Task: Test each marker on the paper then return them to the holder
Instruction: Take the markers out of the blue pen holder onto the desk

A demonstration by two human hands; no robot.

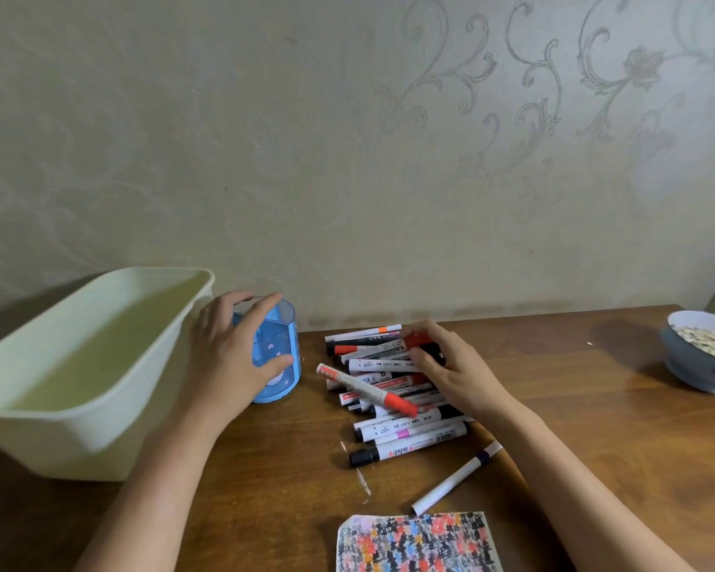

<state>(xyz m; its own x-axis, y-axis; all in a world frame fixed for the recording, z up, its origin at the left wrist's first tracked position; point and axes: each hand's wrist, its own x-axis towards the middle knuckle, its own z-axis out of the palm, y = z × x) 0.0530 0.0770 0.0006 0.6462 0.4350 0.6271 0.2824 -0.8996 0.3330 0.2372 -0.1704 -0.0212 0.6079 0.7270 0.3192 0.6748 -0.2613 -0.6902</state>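
A blue translucent holder (pixel 279 365) stands on the wooden table, and my left hand (pixel 232 357) grips it from the left, fingers over its rim and thumb on its front. To its right lies a pile of several white markers (pixel 393 390) with red, black and pink caps. My right hand (pixel 455 369) rests on the pile's right side, fingers curled around markers near a red cap (pixel 417 339). A red-capped marker (pixel 368 390) lies slanted on top. One blue-tipped marker (pixel 457 476) lies apart, nearer me. The paper (pixel 420 542), covered in coloured scribbles, is at the bottom edge.
A large pale plastic bin (pixel 87 365) stands at the left, touching the holder's side. A blue bowl (pixel 700 353) of pale bits sits at the far right. A patterned wall runs along the table's back edge.
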